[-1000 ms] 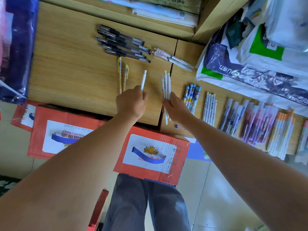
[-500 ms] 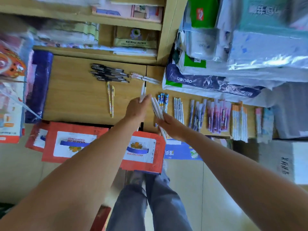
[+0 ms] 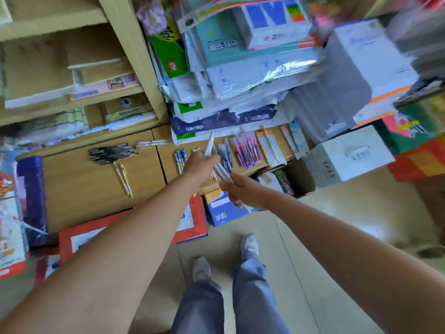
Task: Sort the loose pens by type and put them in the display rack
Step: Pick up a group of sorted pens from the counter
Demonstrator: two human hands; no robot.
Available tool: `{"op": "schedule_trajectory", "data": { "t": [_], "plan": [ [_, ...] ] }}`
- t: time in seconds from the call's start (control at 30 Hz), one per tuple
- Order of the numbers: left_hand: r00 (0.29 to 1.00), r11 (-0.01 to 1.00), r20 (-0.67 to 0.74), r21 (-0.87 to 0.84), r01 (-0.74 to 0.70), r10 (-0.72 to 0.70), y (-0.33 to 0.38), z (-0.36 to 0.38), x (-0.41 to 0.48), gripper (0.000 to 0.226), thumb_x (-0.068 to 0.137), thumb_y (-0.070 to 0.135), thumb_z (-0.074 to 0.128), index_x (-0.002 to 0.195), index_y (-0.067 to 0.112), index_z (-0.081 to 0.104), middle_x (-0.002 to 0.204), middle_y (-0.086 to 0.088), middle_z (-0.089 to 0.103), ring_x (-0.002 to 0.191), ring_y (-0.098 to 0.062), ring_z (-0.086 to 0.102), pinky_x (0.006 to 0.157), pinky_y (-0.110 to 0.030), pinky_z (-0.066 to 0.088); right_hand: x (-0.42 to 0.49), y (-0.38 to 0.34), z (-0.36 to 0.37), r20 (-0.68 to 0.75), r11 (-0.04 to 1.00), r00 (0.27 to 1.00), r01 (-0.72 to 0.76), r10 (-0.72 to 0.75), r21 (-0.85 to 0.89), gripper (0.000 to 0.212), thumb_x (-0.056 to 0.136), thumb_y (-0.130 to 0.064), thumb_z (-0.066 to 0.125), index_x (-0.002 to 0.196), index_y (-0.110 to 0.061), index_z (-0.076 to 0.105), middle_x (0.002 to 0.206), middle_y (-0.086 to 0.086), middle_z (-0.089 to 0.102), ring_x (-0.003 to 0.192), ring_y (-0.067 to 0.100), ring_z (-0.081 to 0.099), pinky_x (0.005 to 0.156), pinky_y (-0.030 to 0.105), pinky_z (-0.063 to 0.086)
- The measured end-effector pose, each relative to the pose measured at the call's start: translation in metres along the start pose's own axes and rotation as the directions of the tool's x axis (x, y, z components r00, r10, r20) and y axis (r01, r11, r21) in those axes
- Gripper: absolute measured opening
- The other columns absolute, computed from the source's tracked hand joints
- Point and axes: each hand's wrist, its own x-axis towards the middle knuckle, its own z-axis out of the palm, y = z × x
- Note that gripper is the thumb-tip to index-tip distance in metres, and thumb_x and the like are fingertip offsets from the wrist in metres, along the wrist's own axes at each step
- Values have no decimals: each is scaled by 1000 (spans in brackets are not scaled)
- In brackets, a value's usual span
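My left hand (image 3: 199, 166) grips one white pen (image 3: 209, 145) that points up and away over the wooden counter (image 3: 72, 184). Just right of it, my right hand (image 3: 243, 191) holds a small bunch of white pens (image 3: 222, 172), their tips close to my left hand. Sorted groups lie on the counter: black pens (image 3: 110, 153), two yellow pens (image 3: 123, 178), clear pink pens (image 3: 151, 142), blue patterned pens (image 3: 180, 157), purple-pink pens (image 3: 245, 150), and orange-capped white pens (image 3: 271, 147). No display rack can be made out.
Stacked paper packs and boxes (image 3: 240, 75) crowd the counter's back right. Wooden shelves (image 3: 72, 92) rise at the left. Red cartons (image 3: 192, 220) and a blue box (image 3: 221, 210) stand on the floor below the counter, a white box (image 3: 346, 155) at the right.
Both hands have lifted off the counter and drifted right with their white pens. The view has tilted up and pulled back, showing the shelves, stacked packs, floor and my feet.
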Motion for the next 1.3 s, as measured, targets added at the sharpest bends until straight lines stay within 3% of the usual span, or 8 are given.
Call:
{"op": "schedule_trajectory", "data": {
  "t": [0.27, 0.43, 0.6, 0.73, 0.9, 1.03, 1.17, 1.3],
  "plan": [
    [986, 979, 158, 188, -78, 48, 83, 113, -41, 15, 88, 27, 51, 85, 12, 52, 62, -4, 46, 47, -18, 38, 49, -23, 33, -100, 40, -91, -99, 1000, 995, 9, -12, -29, 29, 102, -35, 40, 81, -15, 39, 59, 5, 52, 50, 24, 50, 66, 43, 51],
    [970, 969, 239, 227, -97, 41, 135, 207, -61, 19, 88, 31, 49, 89, 12, 51, 65, -5, 47, 44, -17, 34, 44, -20, 24, -162, 79, -176, -207, 994, 978, -16, -6, -107, 40, 101, -43, 37, 81, -9, 45, 60, 4, 53, 49, 18, 51, 59, 29, 48],
    [959, 938, 252, 284, -199, 127, 187, 300, -73, 52, 81, 52, 58, 109, 8, 59, 85, -14, 62, 52, -19, 47, 45, -22, 34, -212, 119, -257, -290, 968, 956, -25, -50, -250, 43, 102, -43, 32, 84, -8, 49, 82, 9, 52, 75, 20, 47, 74, 33, 38],
    [929, 891, 317, 340, -300, 191, 229, 356, -80, 40, 88, 38, 56, 108, 3, 56, 79, -12, 60, 55, -20, 49, 46, -24, 36, -233, 144, -315, -315, 964, 949, -68, -17, -256, 49, 103, -43, 31, 107, -1, 55, 105, 12, 56, 98, 25, 51, 92, 39, 39],
    [876, 839, 401, 350, -417, 268, 280, 416, -63, 33, 83, 38, 55, 102, 11, 56, 74, -8, 52, 66, -26, 47, 59, -39, 44, -248, 154, -392, -263, 970, 965, -83, 21, -228, 36, 102, -40, 37, 98, -13, 60, 86, 4, 54, 75, 18, 50, 70, 30, 40],
    [824, 751, 450, 395, -529, 344, 327, 457, -37, 29, 90, 34, 54, 102, 8, 56, 80, -4, 55, 74, -27, 51, 66, -34, 39, -240, 162, -458, -278, 973, 960, -106, 46, -203, 42, 99, -41, 47, 98, -1, 63, 62, 3, 56, 56, 19, 52, 65, 31, 43],
    [797, 697, 462, 418, -583, 390, 378, 489, -4, 42, 92, 38, 53, 121, 7, 54, 116, -16, 61, 104, -34, 56, 75, -37, 40, -231, 154, -523, -309, 991, 951, -45, 4, -125, 25, 96, -33, 57, 84, -11, 52, 63, 4, 60, 45, 10, 58, 52, 20, 47],
    [779, 677, 479, 415, -608, 405, 427, 515, 27, 43, 93, 44, 49, 119, 10, 55, 117, -18, 61, 107, -37, 57, 85, -43, 45, -216, 146, -582, -344, 998, 939, -11, -9, -55, 25, 96, -29, 57, 99, -5, 52, 78, 15, 66, 52, 16, 63, 54, 22, 53]
  ]
}}
